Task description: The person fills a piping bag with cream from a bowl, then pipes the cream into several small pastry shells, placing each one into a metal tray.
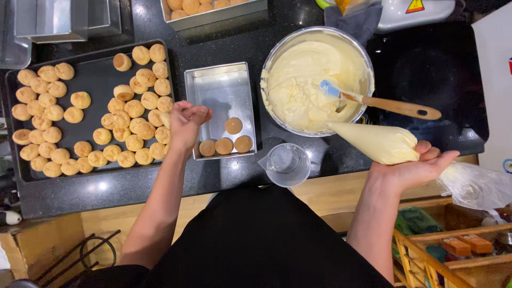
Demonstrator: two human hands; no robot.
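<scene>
Head view: right hand (413,168) holds the cream bag (376,142); left-hand fingers (196,113) pinch a puff (188,108) to fill next.

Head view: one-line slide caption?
Right hand holds a filled piping bag beside the cream bowl; left hand hovers between the puff tray and metal pan.
</scene>
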